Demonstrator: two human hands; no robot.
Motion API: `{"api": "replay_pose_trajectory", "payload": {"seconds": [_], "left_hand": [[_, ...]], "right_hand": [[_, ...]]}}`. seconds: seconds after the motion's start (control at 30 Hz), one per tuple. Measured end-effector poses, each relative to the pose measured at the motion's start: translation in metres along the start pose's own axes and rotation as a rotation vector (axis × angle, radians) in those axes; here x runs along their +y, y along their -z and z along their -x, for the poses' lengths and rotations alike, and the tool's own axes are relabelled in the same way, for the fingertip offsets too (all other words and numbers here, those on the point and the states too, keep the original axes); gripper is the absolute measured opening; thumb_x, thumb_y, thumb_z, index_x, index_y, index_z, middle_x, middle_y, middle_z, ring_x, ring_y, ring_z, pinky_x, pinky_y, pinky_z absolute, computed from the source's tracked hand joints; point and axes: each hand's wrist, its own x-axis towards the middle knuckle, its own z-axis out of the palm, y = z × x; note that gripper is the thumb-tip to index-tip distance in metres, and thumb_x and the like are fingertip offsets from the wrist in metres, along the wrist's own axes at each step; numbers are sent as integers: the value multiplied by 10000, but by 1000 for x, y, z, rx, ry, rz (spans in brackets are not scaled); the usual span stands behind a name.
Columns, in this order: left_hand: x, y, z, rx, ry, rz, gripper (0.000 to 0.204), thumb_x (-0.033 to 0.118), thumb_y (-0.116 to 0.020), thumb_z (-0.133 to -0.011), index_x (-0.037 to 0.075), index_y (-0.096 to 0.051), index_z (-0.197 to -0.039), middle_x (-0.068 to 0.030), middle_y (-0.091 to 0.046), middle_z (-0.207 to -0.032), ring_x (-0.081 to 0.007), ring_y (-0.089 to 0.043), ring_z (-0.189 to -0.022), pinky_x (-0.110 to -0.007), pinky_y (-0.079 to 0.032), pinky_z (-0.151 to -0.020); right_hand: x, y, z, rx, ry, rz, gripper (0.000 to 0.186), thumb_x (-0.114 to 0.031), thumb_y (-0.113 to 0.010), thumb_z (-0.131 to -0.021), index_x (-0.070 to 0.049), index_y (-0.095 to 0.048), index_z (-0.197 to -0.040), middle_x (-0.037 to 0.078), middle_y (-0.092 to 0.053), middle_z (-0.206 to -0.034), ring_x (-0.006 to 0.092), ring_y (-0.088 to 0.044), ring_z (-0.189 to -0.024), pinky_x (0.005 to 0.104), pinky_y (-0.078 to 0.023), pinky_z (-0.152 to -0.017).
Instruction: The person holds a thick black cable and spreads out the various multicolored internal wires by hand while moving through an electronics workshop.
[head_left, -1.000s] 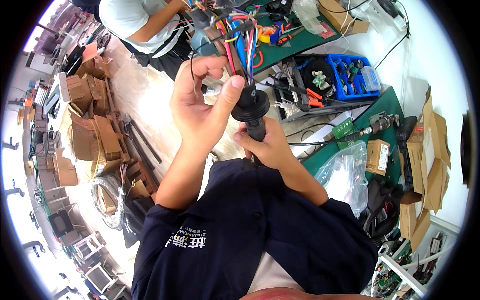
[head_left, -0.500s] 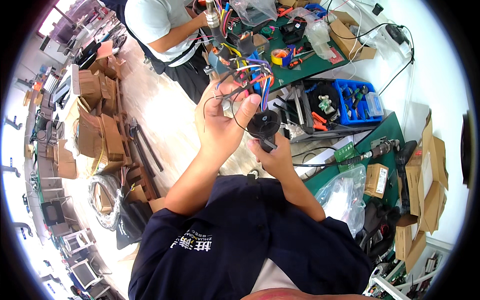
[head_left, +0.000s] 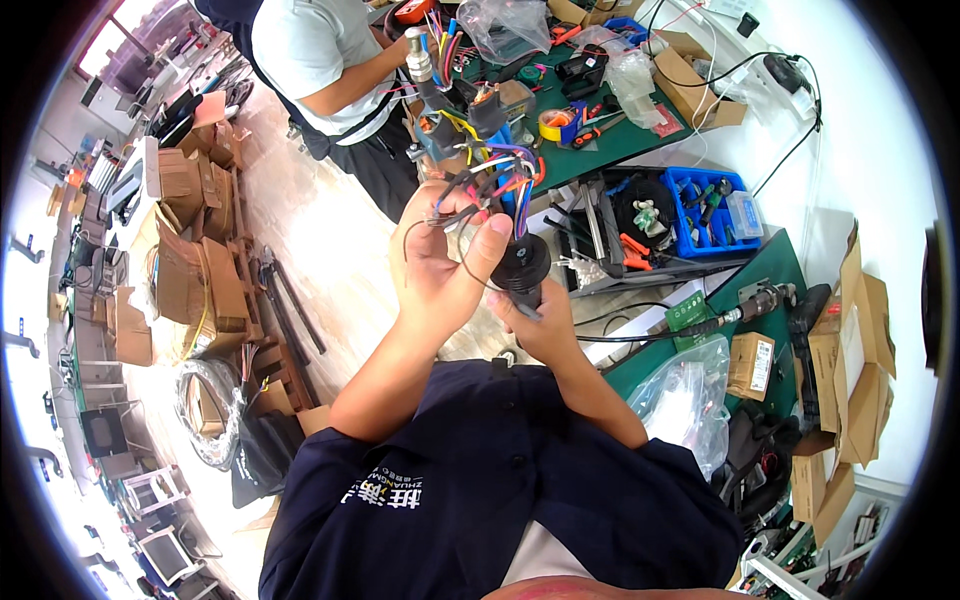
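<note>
My right hand (head_left: 545,325) is closed around the narrow lower part of a black round connector (head_left: 522,264), held in front of my chest. A bundle of coloured wires (head_left: 518,190) rises from the connector's top, with loose ends bending left. My left hand (head_left: 445,265) pinches several dark thin wire ends between thumb and fingers, just left of the connector. One dark thin wire loops down past my left thumb. Behind the wires stands a clamp-like block (head_left: 440,135) holding thick dark cable parts; its lower part is hidden by my left hand.
A co-worker in a light shirt (head_left: 300,60) stands at the far left of the green table (head_left: 610,150). A blue parts bin (head_left: 710,215) and a tape roll (head_left: 555,124) lie to the right. Cardboard boxes (head_left: 190,270) line the left, with a cable coil (head_left: 210,410) nearby.
The connector has shifted slightly left and down, tilting a little, with my right hand on it. My left hand keeps its pinch on the wires. The co-worker's arm has moved slightly.
</note>
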Motion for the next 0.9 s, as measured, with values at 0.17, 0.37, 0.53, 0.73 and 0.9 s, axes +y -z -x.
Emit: {"api": "replay_pose_trajectory", "payload": {"seconds": [0.17, 0.37, 0.53, 0.73, 0.9], "left_hand": [[10, -1, 1, 9, 7, 94, 379, 56, -761, -816, -7, -536, -1114, -76, -593, -1057, -152, -565, -1011, -302, -426, -924], [13, 1, 4, -25, 152, 253, 484, 126, -760, -831, -23, -475, -1193, -116, -595, -1123, -190, -572, -1063, -336, -434, -954], [-11, 8, 6, -78, 161, 303, 508, 272, -689, -905, -8, -460, -1261, -127, -604, -1153, -211, -606, -999, -367, -480, -893], [-18, 6, 6, -103, 300, 312, 400, 264, -639, -940, -11, -530, -1209, -120, -651, -1078, -185, -618, -937, -337, -474, -888], [-31, 18, 27, -369, 562, 114, 340, 186, -646, -941, -48, -594, -1181, -72, -653, -1087, -162, -605, -1020, -300, -487, -866]], "right_hand": [[-5, 3, -3, 105, 124, 37, 255, -157, -752, -816, -32, -679, -1027, 24, -688, -846, 79, -581, -748, 263, -473, -696], [11, 9, -10, 195, 172, -69, 264, -90, -765, -792, -32, -681, -1035, -1, -687, -881, 52, -581, -789, 238, -473, -722], [16, 13, -12, 257, 195, -16, 268, -51, -747, -786, -23, -678, -1043, 1, -686, -892, 56, -588, -803, 236, -474, -732], [16, 17, -12, 393, 305, 47, 271, -28, -750, -745, -12, -656, -998, 9, -646, -821, 78, -573, -760, 247, -469, -686], [32, 43, -17, 547, 406, 371, 267, -34, -763, -651, -27, -578, -843, 54, -536, -726, 165, -522, -652, 289, -430, -613]]}}
